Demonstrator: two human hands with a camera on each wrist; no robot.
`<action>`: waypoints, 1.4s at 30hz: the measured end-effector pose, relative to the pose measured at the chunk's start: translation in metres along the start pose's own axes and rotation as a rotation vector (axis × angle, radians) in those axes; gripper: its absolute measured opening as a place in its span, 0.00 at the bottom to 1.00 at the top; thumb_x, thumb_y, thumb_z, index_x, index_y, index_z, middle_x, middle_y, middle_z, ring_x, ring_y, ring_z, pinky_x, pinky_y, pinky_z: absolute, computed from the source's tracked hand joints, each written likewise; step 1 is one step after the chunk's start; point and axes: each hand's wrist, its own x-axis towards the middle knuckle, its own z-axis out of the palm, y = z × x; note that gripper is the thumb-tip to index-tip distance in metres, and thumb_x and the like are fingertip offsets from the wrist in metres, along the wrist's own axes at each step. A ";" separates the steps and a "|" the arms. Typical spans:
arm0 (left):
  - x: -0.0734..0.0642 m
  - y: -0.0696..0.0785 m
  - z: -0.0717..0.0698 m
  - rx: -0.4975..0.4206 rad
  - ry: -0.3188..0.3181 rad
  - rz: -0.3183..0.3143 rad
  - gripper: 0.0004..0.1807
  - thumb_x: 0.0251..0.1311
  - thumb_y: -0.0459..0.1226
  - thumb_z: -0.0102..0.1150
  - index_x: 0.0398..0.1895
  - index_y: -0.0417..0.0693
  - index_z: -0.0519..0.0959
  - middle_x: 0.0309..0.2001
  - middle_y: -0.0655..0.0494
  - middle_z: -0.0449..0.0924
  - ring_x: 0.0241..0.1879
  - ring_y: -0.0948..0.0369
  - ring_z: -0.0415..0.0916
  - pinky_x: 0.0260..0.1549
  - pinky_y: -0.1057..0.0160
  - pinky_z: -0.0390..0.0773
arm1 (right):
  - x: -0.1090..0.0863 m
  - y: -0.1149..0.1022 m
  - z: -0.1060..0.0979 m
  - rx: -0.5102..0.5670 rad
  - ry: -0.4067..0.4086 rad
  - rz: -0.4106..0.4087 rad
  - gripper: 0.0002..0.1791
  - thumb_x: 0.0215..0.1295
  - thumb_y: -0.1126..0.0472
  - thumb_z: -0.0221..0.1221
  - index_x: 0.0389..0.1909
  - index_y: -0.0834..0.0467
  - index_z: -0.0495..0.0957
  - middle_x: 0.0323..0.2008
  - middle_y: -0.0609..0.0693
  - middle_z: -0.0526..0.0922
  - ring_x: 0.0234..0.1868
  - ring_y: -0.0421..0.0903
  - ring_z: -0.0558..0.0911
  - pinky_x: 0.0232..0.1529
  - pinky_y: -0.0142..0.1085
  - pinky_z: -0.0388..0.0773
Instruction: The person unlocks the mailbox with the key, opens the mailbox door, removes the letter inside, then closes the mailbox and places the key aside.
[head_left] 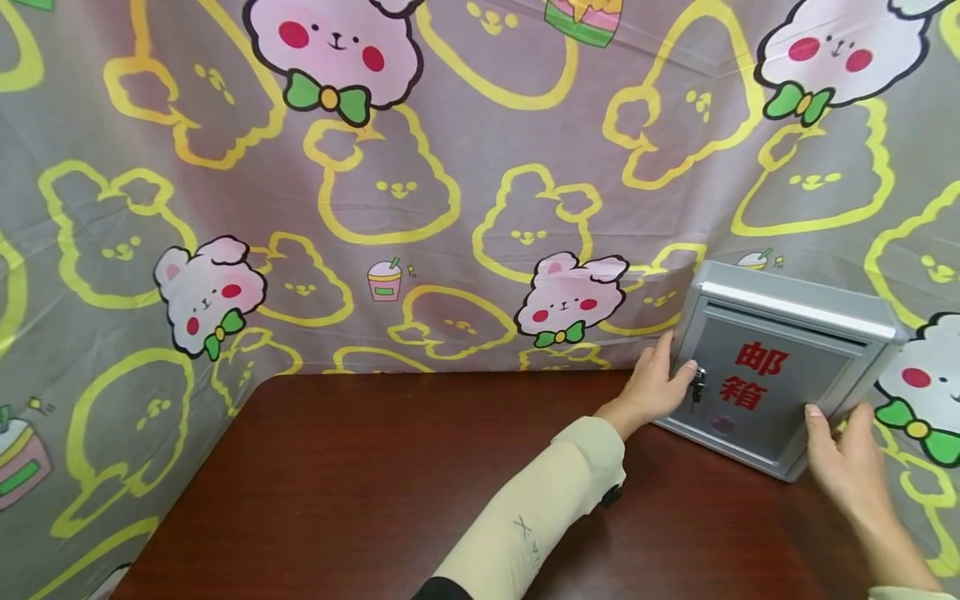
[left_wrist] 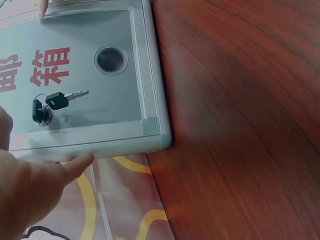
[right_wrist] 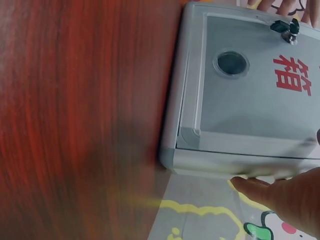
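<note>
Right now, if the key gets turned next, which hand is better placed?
Probably the left hand: it grips the gray box near the keys, while the right hand holds the opposite side.

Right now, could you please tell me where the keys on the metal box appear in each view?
Head: the keys hang right of centre, beside the left hand.
Left wrist: the keys are at left, just above mid-height.
Right wrist: the keys are near the top right corner.
Shared landmark: the red lettering on the front of the box.
</note>
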 end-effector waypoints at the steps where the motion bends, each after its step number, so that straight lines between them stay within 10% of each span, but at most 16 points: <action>1: 0.000 0.000 0.001 -0.005 -0.002 -0.008 0.36 0.75 0.50 0.52 0.81 0.57 0.55 0.67 0.50 0.69 0.68 0.61 0.68 0.64 0.66 0.70 | 0.000 0.000 0.000 -0.001 0.003 -0.006 0.34 0.78 0.53 0.44 0.75 0.66 0.47 0.67 0.81 0.60 0.69 0.78 0.58 0.73 0.64 0.50; 6: 0.002 0.001 0.006 -0.020 -0.014 -0.032 0.36 0.75 0.52 0.51 0.81 0.58 0.53 0.70 0.52 0.66 0.70 0.61 0.66 0.66 0.64 0.70 | 0.001 0.001 -0.003 -0.013 0.011 -0.045 0.33 0.79 0.54 0.44 0.75 0.67 0.49 0.66 0.80 0.61 0.69 0.76 0.59 0.76 0.47 0.52; 17: 0.011 -0.002 0.010 -0.039 0.033 -0.028 0.37 0.74 0.50 0.53 0.81 0.59 0.53 0.69 0.52 0.66 0.69 0.62 0.66 0.66 0.66 0.69 | 0.001 0.003 0.000 0.018 0.001 -0.048 0.36 0.78 0.53 0.46 0.79 0.62 0.45 0.70 0.79 0.58 0.72 0.75 0.56 0.76 0.59 0.46; 26: 0.016 -0.004 0.009 -0.086 0.002 0.015 0.37 0.75 0.46 0.51 0.82 0.53 0.50 0.77 0.55 0.62 0.73 0.63 0.62 0.69 0.68 0.64 | 0.003 0.005 0.008 0.112 0.033 -0.112 0.30 0.79 0.58 0.47 0.78 0.53 0.53 0.64 0.52 0.66 0.68 0.34 0.62 0.60 0.16 0.62; 30: 0.019 -0.007 0.014 -0.048 0.010 -0.003 0.36 0.76 0.45 0.50 0.83 0.58 0.50 0.77 0.59 0.62 0.73 0.64 0.63 0.68 0.67 0.65 | 0.003 0.004 0.008 0.130 0.034 -0.118 0.28 0.80 0.58 0.47 0.76 0.50 0.55 0.60 0.43 0.66 0.64 0.33 0.65 0.50 0.13 0.65; 37: 0.019 -0.012 0.018 -0.003 0.032 -0.032 0.36 0.77 0.47 0.49 0.83 0.66 0.50 0.77 0.65 0.62 0.72 0.65 0.64 0.67 0.62 0.69 | -0.002 0.003 0.007 0.128 -0.002 -0.049 0.26 0.81 0.55 0.45 0.76 0.51 0.55 0.68 0.64 0.58 0.70 0.36 0.61 0.51 0.13 0.64; 42: 0.013 -0.007 0.016 0.000 0.058 -0.014 0.35 0.77 0.45 0.51 0.82 0.63 0.53 0.76 0.63 0.65 0.71 0.64 0.66 0.67 0.62 0.70 | -0.004 0.000 0.007 0.171 0.019 -0.024 0.21 0.80 0.55 0.46 0.70 0.44 0.60 0.62 0.50 0.66 0.66 0.37 0.65 0.44 0.13 0.67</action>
